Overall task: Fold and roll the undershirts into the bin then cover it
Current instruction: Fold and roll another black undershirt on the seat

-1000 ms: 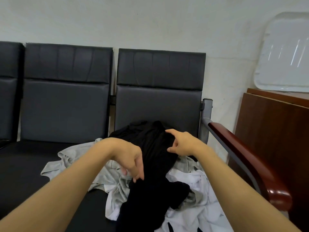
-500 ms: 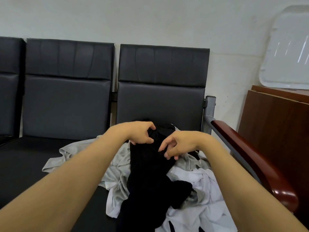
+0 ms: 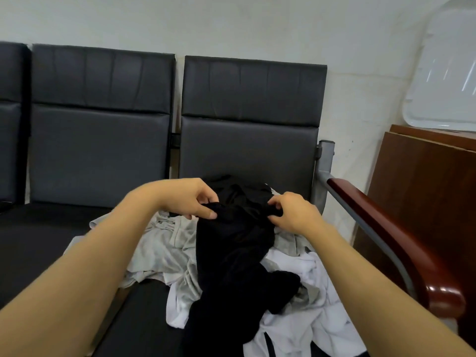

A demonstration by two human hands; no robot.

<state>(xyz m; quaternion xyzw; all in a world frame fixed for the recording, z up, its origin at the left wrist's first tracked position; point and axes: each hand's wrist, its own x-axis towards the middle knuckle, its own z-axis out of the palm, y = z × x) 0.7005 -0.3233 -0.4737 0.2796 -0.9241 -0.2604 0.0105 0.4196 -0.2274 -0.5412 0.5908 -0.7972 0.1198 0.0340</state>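
At centre frame, both hands work the top edge of a black undershirt (image 3: 231, 243) that drapes down over a heap of clothes on a black padded bench (image 3: 38, 243). Left hand (image 3: 189, 199) pinches a fold of the black cloth between thumb and curled fingers; right hand (image 3: 293, 213) does the same just across from it, fingers bent and clamped on the fabric, the two hands near each other but apart. Under and to the left of the black shirt lies a crumpled grey shirt (image 3: 159, 251), and to the lower right a white shirt (image 3: 301, 328) spreads toward the bottom edge. These tangle beneath the black one, so where one garment ends cannot be told. Behind the heap rise dark backrests (image 3: 252, 119). Along the right side runs a glossy red-brown armrest (image 3: 401, 243) on a grey metal frame, close beside the pile. Farther right stands a brown wooden panel (image 3: 425, 191), and in the upper right corner a white plastic lid (image 3: 448, 78) leans on the pale wall (image 3: 231, 24).
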